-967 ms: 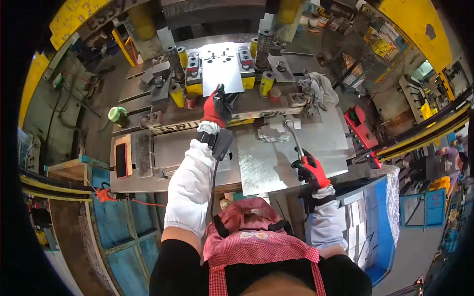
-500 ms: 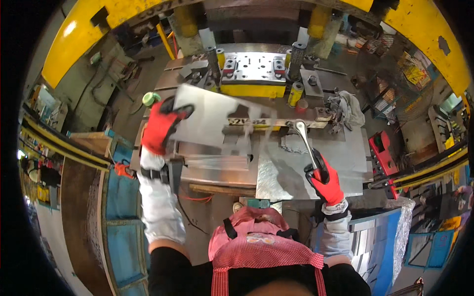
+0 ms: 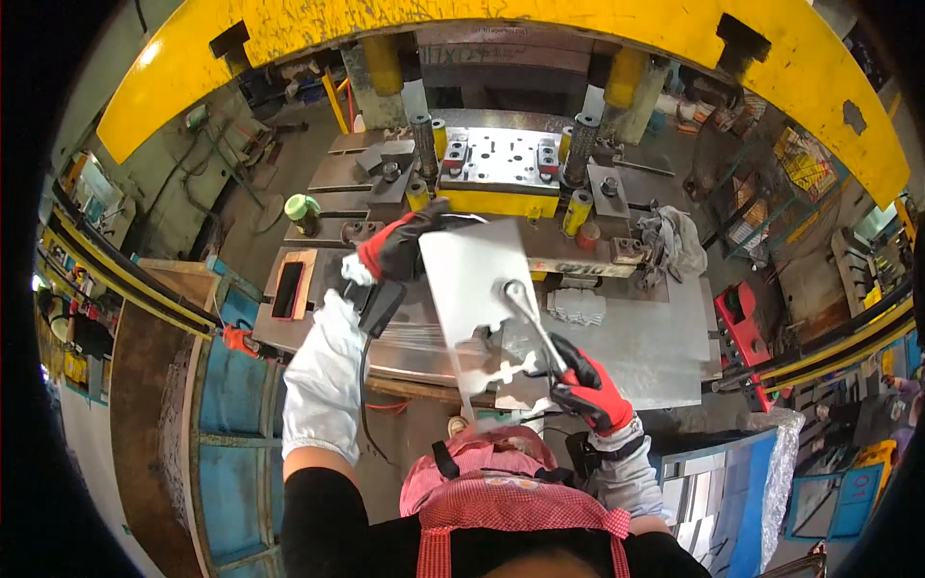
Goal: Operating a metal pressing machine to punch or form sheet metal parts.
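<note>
A thin metal sheet with shaped cut-outs at its lower end hangs tilted in front of me. My left hand, in a red and black glove, is closed on its upper left edge. In my right hand, gloved the same way, is a ratchet wrench with a round head and a long bright handle. The wrench head overlaps the sheet in view; I cannot tell whether they touch. Beyond the sheet stands a press die, a holed steel plate on a yellow base. Small cut metal pieces lie stacked to the right.
Flat metal sheets lie on the bench at left, near a phone and a green-topped bottle. A yellow can and a grey rag are at right. The yellow press frame arches overhead.
The sheet has swung from lying sideways to a steep tilt and moved right with my left hand. My right hand has brought the wrench left, its head now over the sheet.
</note>
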### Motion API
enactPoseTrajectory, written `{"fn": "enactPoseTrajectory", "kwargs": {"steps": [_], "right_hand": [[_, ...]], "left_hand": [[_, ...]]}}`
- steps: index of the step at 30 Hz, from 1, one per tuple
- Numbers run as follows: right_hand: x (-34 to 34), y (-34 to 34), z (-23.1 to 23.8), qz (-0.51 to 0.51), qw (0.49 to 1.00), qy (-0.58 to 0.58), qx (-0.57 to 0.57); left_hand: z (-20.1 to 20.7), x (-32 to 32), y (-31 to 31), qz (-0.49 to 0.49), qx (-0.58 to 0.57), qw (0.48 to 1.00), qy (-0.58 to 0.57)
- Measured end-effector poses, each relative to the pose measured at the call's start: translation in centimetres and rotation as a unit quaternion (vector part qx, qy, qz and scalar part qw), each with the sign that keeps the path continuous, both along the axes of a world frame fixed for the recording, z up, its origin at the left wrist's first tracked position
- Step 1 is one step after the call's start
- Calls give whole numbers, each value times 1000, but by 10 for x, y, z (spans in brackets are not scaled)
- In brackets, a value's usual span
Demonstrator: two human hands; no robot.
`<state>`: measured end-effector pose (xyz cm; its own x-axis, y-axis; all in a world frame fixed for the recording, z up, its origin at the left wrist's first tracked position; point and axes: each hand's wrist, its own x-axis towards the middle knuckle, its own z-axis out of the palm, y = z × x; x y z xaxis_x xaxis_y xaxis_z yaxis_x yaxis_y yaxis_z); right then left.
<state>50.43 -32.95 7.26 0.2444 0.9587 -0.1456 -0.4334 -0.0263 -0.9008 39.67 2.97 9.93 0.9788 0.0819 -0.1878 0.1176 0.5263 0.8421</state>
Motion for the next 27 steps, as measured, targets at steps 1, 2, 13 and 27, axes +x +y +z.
{"fn": "enactPoseTrajectory", "kwargs": {"steps": [1,2,13,27], "right_hand": [[5,8,-2,-29,1000,8,5],[11,21,-5,-55,998,18,13],[118,191,-3,-58,998,15,21],[81,114,-14,-299,945,-104,84]], "left_hand": [[-17,-5,-1,17,-86,993,-82],[-33,-15,-2,36,-166,972,-161],[-89,49,-65,127,-241,943,-188],[-93,71,-68,297,-251,911,-138]]}}
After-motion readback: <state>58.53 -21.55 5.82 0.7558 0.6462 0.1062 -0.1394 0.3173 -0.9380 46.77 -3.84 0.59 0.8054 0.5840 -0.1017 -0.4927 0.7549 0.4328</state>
